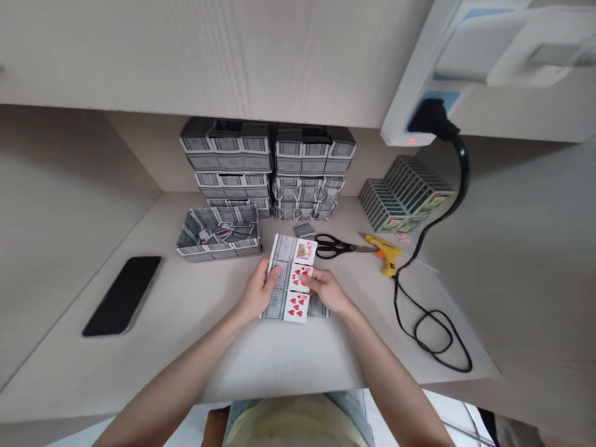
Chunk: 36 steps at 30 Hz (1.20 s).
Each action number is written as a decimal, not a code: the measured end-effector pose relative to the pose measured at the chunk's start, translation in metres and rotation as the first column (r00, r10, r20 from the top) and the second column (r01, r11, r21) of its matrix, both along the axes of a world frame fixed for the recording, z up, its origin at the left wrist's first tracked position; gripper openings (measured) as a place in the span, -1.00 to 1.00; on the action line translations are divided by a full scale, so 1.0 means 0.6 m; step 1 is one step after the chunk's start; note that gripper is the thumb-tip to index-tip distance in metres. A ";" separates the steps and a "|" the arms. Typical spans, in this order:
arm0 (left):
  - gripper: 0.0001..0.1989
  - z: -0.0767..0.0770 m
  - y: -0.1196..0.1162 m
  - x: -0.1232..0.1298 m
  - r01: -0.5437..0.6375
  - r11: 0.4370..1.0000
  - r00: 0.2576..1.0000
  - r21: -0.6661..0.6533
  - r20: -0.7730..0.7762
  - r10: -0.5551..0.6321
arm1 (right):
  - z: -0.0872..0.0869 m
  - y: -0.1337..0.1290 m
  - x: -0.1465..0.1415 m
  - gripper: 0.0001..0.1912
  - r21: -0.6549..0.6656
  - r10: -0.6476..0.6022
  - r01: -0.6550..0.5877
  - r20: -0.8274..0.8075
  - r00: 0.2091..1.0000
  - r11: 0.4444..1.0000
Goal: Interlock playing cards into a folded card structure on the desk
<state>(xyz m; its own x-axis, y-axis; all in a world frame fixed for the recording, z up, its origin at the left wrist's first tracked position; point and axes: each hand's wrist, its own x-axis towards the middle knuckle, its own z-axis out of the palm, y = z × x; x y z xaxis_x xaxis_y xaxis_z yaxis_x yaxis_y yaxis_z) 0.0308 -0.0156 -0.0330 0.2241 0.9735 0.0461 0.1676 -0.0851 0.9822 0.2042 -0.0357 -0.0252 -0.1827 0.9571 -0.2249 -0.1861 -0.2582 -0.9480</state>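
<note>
A panel of joined playing cards (280,278) is held up between both hands over the desk. Most of it shows grey patterned backs; a strip on its right shows red heart faces. My left hand (258,287) grips the panel's left edge, thumb on top. My right hand (328,290) pinches the right edge beside the middle heart card, its fingers partly hidden beneath. Under the right hand, more grey card backs (318,307) show. Just beyond the panel are black-handled scissors (336,246) and a small stack of cards (305,230).
Behind stand stacked boxes made of cards (228,162). An open card box (218,253) holds loose cards. A phone (121,297) lies left. Right are a yellow glue gun (385,251), its looping black cord (421,341), and green striped card boxes (405,192). A power strip (410,93) hangs above.
</note>
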 end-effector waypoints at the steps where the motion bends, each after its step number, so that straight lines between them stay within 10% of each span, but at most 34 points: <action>1: -0.72 0.000 0.000 0.000 -0.001 1.000 1.000 -0.002 -0.002 0.001 | 0.000 0.000 -0.001 -0.62 -0.004 0.004 -0.004 -0.003 1.000 1.000; 15: -0.73 0.018 0.001 -0.009 0.131 0.961 0.976 -0.244 0.203 -0.081 | 0.019 0.007 0.011 -0.55 0.063 -0.199 0.201 -0.039 0.979 0.978; 36: -0.73 -0.009 0.006 -0.006 0.109 0.992 0.993 -0.067 0.048 -0.106 | -0.006 0.006 -0.002 -0.62 0.006 -0.047 0.047 -0.005 0.999 0.999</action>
<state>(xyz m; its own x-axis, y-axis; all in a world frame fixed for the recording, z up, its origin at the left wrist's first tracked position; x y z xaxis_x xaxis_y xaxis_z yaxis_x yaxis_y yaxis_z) 0.0272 -0.0120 -0.0383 0.3266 0.9451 -0.0083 0.1176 -0.0319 0.9926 0.2030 -0.0319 -0.0291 -0.1382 0.9661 -0.2180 -0.2023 -0.2430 -0.9487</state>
